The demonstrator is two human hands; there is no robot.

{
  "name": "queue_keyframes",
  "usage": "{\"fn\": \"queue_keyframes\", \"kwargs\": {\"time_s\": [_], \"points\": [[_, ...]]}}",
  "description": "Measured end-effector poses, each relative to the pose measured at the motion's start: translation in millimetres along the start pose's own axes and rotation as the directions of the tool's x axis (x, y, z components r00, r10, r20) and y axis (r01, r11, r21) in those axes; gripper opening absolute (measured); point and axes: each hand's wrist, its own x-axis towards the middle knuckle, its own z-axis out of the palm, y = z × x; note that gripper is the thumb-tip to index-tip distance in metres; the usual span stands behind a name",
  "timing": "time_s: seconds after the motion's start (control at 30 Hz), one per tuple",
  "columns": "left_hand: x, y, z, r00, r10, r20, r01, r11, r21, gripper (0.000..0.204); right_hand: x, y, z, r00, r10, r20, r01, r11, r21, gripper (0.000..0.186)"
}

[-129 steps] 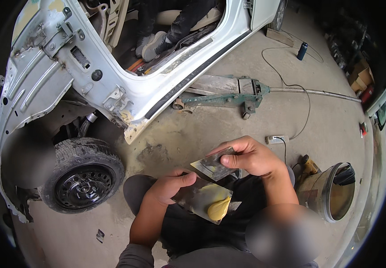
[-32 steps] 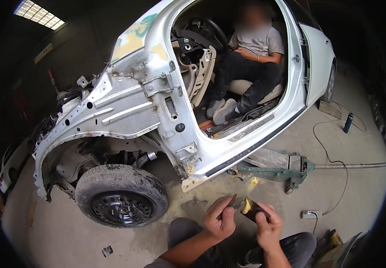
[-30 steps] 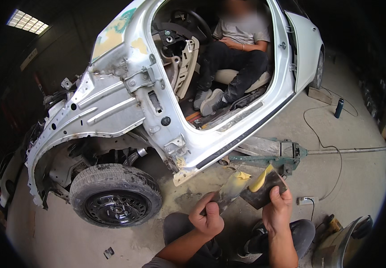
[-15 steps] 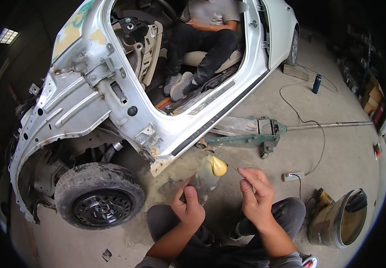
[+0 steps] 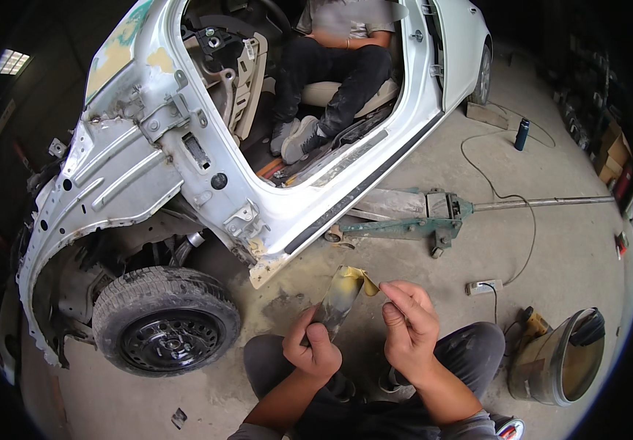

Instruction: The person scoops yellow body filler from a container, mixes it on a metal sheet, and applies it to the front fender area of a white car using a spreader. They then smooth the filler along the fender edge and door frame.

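Left hand (image 5: 314, 348) clamps the scraper (image 5: 337, 302) ahead of our knees (image 5: 472, 350); right hand (image 5: 411, 334) pinches a second blade (image 5: 371, 285), nearly edge-on. We judge both light, springy, yellow putty (image 5: 351, 273) soft: grip clean ends.

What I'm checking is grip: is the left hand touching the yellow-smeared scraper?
Touching: the head view shows the left hand gripping the scraper by its lower end.

I've got a green floor jack (image 5: 404, 228) right of centre, dark blue bottle (image 5: 522, 136) upright far right. Near right I see an open bucket (image 5: 538, 372), yellow tool (image 5: 535, 321) beside it, power strip (image 5: 483, 288) beyond. Black-rimmed wheel (image 5: 172, 343), left.
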Motion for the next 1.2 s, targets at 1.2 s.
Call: {"fn": "queue_keyframes", "kwargs": {"time_s": [1.2], "points": [[-1.4,2.5,-2.3,0.975,0.095,0.203,-0.114,0.99,0.085,0.038,-11.5,6.6,3.2,0.998,0.0,0.067,0.001,1.0,-0.011,0.041]]}}
